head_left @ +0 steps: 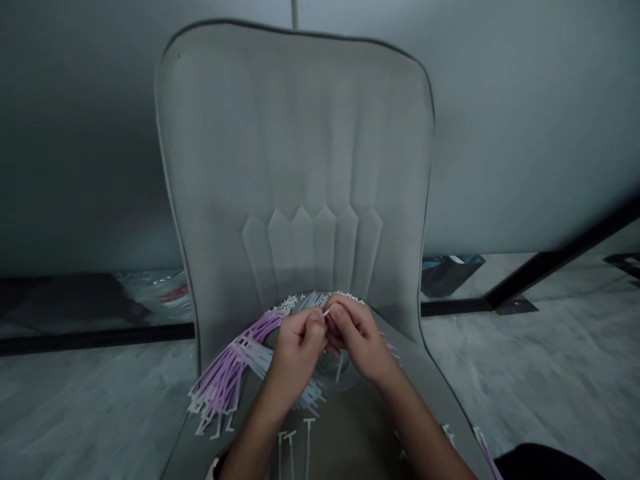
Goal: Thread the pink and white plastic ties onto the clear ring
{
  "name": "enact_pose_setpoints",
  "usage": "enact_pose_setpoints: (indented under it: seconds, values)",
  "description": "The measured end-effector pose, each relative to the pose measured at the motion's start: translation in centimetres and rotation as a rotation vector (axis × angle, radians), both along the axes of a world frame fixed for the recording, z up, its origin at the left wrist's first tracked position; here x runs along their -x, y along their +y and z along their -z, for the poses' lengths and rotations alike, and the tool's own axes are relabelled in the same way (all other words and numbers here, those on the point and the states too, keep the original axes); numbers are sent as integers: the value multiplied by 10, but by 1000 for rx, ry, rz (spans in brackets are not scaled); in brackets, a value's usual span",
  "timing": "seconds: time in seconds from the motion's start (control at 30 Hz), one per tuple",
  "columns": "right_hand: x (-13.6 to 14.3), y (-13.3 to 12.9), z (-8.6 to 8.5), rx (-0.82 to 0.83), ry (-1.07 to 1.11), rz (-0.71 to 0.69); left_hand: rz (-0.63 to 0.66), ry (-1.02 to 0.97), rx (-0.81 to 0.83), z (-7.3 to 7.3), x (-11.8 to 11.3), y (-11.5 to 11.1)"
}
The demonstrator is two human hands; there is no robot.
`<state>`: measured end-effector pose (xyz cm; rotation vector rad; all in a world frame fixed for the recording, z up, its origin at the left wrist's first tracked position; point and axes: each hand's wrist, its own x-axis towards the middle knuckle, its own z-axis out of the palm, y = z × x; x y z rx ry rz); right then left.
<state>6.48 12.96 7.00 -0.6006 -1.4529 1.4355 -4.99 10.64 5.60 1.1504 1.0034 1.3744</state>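
My left hand [299,340] and my right hand [359,333] meet over the chair seat [345,427], fingertips pinched together. A small piece of a thin white plastic stick [327,312] shows between them; the rest is hidden by my fingers. Below my hands is a clear round object [333,367], partly covered, with a pale stick [339,368] at it. Left of my left hand lies a bundle of purple sticks [227,373] with white bent ends, crossing a bundle of pale sticks [257,359]. Several white pieces [287,305] lie at the back of the seat.
The padded grey chair back [300,147] rises behind my hands. Loose T-ended sticks [307,447] lie near the seat front, and others [483,443] at its right edge. Behind the chair are a pale panel [520,133], a dark bag [450,275] and clear plastic wrapping [157,293].
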Motion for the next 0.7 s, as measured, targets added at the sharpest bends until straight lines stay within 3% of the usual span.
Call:
enact_pose_setpoints:
  seconds: [0.3,0.7]
  values:
    - [2,-4,5,31,17,-9,13,30,-42,-3,2,-3]
    - [0,-4,5,-105,-108,64,-25,91,-80,-3,2,-3]
